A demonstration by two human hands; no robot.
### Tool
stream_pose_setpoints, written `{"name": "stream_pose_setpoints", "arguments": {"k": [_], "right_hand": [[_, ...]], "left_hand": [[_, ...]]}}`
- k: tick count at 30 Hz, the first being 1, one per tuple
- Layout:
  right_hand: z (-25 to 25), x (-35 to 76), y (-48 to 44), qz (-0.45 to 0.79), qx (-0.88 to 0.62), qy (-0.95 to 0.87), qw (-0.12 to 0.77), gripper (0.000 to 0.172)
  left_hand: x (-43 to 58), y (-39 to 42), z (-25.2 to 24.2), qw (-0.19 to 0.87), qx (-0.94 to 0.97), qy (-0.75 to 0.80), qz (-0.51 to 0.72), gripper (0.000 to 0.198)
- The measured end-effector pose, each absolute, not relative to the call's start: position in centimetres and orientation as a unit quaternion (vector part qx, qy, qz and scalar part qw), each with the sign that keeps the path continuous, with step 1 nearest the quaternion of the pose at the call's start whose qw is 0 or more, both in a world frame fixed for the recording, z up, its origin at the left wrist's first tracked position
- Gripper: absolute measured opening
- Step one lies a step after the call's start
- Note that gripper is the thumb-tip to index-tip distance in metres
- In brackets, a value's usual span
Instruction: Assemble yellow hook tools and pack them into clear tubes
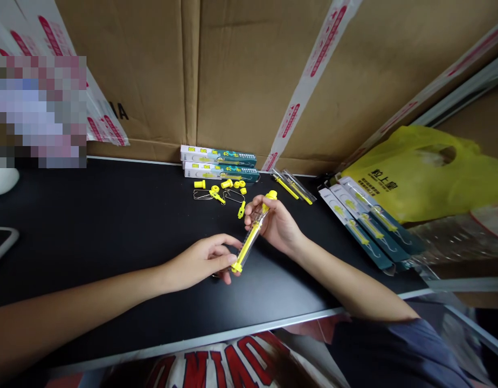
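Observation:
A clear tube with yellow parts inside, which looks like a spring scale [251, 238], slants between my two hands above the black table. My left hand [211, 256] pinches its lower yellow end, and a bit of metal shows under those fingers. Around the upper part, just below the yellow cap, my right hand [279, 223] is closed. Beyond the hands lie loose yellow caps [227, 184], bent metal wire hooks [202, 195] and a small yellow clip [241, 210]. Two clear tubes with yellow strips [291, 187] rest farther back.
Two printed boxes [220, 171] are stacked against the cardboard wall [241, 81]. Several more boxes [358, 221] lie at the right, beside a yellow plastic bag [419, 172]. A white rounded object [2, 180] and a pale-rimmed item [8, 242] sit at the left edge.

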State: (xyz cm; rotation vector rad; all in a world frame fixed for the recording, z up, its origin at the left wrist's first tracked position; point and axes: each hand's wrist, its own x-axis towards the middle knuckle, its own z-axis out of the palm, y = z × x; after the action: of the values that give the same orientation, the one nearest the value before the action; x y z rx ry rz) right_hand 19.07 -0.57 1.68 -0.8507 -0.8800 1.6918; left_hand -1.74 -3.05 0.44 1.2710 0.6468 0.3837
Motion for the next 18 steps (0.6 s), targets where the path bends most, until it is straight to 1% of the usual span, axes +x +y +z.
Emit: {"name": "stream_pose_setpoints", "arguments": {"k": [1,4,6,10,13,15,18], "right_hand": [[1.6,19.1,-0.6,0.703,-0.355,-0.366,0.495,0.016],[1.4,19.0,-0.6,0.711,-0.374,-0.379,0.46,0.024],[1.3,19.0,-0.5,0.696,-0.396,-0.389,0.455,0.029],[1.3,19.8,0.6,0.617,-0.436,-0.403,0.516,0.042],[1.6,20.6,1.4,0.609,-0.434,-0.402,0.529,0.049],[1.8,20.7,1.7,0.609,-0.436,-0.39,0.536,0.05],[1.8,20.6,1.8,0.613,-0.446,-0.362,0.543,0.048]], "left_hand": [[-1.7,-3.0,0.4,0.728,0.589,0.299,0.183,0.026],[-1.8,-3.0,0.3,0.685,0.614,0.323,0.222,0.027],[-2.0,-3.1,0.3,0.65,0.632,0.343,0.244,0.03],[-2.4,-3.7,0.5,0.58,0.694,0.35,0.244,0.042],[-2.6,-4.2,0.6,0.525,0.756,0.3,0.25,0.046],[-2.7,-4.5,0.7,0.492,0.792,0.266,0.246,0.045],[-2.9,-4.8,0.9,0.443,0.837,0.231,0.221,0.042]]}}
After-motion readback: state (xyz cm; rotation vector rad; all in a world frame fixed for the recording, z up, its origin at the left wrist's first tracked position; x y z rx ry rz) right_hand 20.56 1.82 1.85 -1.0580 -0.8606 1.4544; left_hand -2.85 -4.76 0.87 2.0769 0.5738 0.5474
